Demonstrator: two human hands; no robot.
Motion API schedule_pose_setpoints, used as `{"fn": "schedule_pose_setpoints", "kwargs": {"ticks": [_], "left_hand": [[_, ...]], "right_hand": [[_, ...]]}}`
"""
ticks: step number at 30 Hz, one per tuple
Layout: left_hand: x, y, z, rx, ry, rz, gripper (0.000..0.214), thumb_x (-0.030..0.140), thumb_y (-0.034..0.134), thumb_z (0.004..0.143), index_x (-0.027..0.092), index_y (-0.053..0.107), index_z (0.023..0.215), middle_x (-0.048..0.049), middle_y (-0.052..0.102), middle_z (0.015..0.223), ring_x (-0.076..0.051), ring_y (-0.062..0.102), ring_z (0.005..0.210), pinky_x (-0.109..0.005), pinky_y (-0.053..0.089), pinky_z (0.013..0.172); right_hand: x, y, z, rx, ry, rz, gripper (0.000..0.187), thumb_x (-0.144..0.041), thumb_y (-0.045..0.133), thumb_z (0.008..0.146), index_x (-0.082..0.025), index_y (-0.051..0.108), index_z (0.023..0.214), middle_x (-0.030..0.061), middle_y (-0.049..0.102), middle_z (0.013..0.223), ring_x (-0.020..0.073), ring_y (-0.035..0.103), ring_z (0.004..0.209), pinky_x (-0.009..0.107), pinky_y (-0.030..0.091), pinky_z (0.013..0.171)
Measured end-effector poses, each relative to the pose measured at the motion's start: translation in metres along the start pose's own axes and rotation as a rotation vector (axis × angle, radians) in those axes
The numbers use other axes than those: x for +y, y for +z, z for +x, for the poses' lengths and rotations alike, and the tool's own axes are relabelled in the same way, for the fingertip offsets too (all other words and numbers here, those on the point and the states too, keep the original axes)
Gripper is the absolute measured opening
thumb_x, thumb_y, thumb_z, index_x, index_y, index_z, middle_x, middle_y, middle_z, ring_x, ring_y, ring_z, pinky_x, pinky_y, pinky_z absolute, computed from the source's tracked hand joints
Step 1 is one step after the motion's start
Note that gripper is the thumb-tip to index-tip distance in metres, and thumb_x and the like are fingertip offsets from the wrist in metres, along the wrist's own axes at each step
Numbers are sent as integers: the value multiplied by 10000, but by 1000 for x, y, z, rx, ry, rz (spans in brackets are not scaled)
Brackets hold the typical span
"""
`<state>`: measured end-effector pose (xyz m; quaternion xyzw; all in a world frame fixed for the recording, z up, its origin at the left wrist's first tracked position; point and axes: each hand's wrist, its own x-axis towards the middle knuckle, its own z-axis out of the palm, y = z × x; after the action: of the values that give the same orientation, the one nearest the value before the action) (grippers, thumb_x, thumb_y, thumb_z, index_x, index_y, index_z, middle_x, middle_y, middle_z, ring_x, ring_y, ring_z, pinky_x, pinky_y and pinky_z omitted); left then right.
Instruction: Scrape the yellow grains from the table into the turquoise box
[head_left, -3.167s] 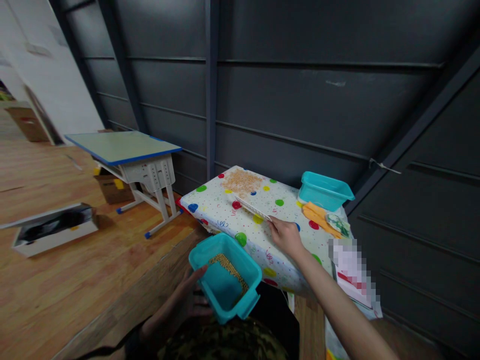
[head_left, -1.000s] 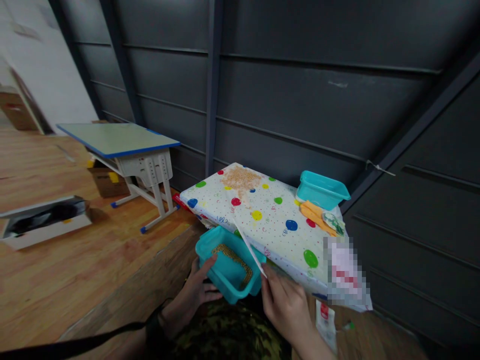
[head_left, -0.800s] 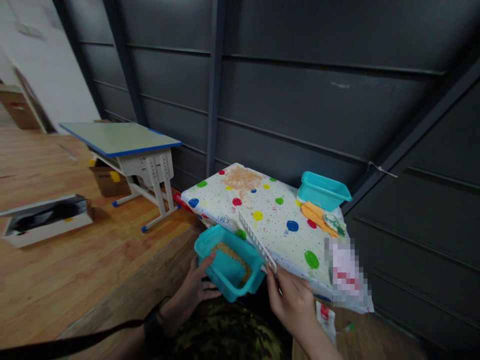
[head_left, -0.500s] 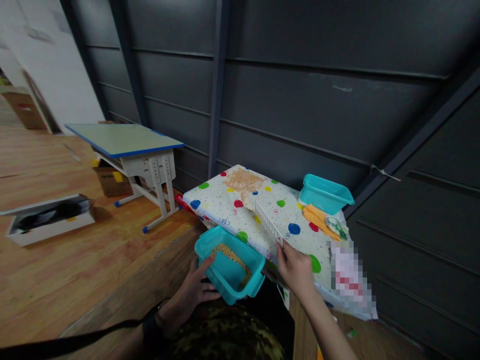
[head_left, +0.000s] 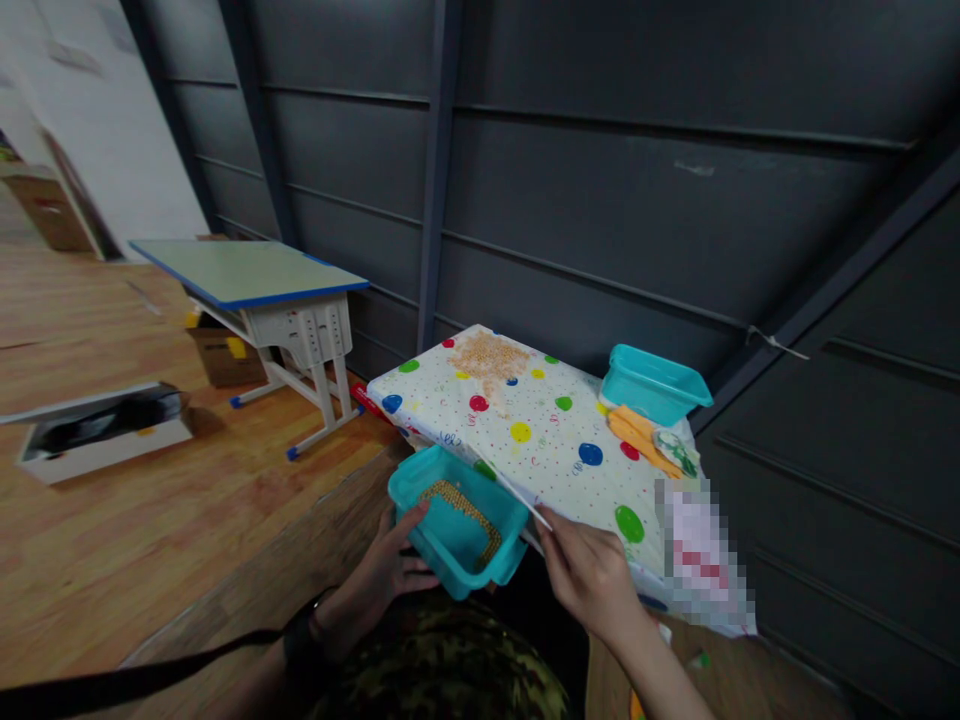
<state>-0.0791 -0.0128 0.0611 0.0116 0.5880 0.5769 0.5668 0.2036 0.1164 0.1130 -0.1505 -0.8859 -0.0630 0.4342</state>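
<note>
My left hand (head_left: pixel 390 572) grips a teal plastic box (head_left: pixel 454 515) from below and holds it just under the near edge of a small table with a dotted cloth (head_left: pixel 547 440). A band of yellow grains (head_left: pixel 461 508) lies inside the box. In my right hand (head_left: pixel 589 575), fingers pinched, is a flat white slotted scraper (head_left: pixel 504 482), its far end over the box at the table's edge. A pile of the same grains (head_left: pixel 487 356) sits at the table's far left corner.
A second teal box (head_left: pixel 654 383), orange cloths (head_left: pixel 637 432) and a small packet lie at the table's right end. A blue-edged desk (head_left: pixel 251 275) stands to the left, with a cardboard box under it and an open white box (head_left: pixel 97 430) on the wooden floor. Dark panelled wall behind.
My right hand swept the white scraper from out on the tablecloth back to the near edge above the teal box. The left hand kept the box in place under the edge.
</note>
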Motion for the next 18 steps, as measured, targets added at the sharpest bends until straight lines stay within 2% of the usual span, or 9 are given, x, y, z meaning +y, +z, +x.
{"fn": "schedule_pose_setpoints", "kwargs": {"ticks": [3, 6, 9, 12, 15, 18], "left_hand": [[-3, -2, 2, -30, 21, 4, 777, 550, 792, 1211, 259, 449, 1844, -145, 828, 1228, -307, 864, 717, -521, 803, 765], [-6, -5, 6, -48, 29, -7, 802, 577, 817, 1187, 270, 462, 1837, -150, 857, 1240, -295, 858, 708, -509, 803, 763], [-9, -7, 9, -59, 25, -18, 863, 613, 890, 1135, 266, 487, 1815, -170, 878, 1283, -278, 851, 698, -501, 804, 773], [-12, -10, 10, -75, 42, 0, 853, 645, 866, 1146, 285, 472, 1813, -159, 890, 1257, -286, 873, 729, -486, 806, 783], [-15, -12, 10, -79, 52, 8, 808, 627, 794, 1197, 301, 437, 1845, -165, 889, 1287, -295, 889, 758, -492, 810, 791], [-16, -13, 9, -108, 66, -3, 841, 615, 792, 1202, 301, 416, 1886, -174, 875, 1308, -308, 896, 774, -509, 811, 812]], "right_hand": [[26, 9, 11, 61, 69, -63, 348, -239, 626, 1320, -170, 950, 1213, 91, 931, 855, 212, 861, 620, 268, 656, 655], [58, 23, 19, 66, 143, -166, 504, -305, 538, 1357, -170, 940, 1085, 81, 877, 743, 208, 801, 533, 276, 565, 580], [80, 36, 18, 40, 211, -221, 602, -372, 479, 1371, -185, 936, 1027, 84, 841, 695, 219, 798, 542, 281, 523, 581], [88, 42, 13, -8, 248, -221, 640, -418, 450, 1370, -193, 941, 1026, 97, 848, 714, 221, 799, 567, 283, 511, 605], [88, 44, 11, -43, 259, -212, 625, -410, 447, 1351, -194, 939, 1031, 110, 861, 736, 229, 798, 581, 293, 508, 620], [86, 43, 13, -53, 261, -198, 603, -391, 450, 1329, -199, 929, 1017, 110, 852, 723, 235, 788, 582, 302, 502, 623]]}}
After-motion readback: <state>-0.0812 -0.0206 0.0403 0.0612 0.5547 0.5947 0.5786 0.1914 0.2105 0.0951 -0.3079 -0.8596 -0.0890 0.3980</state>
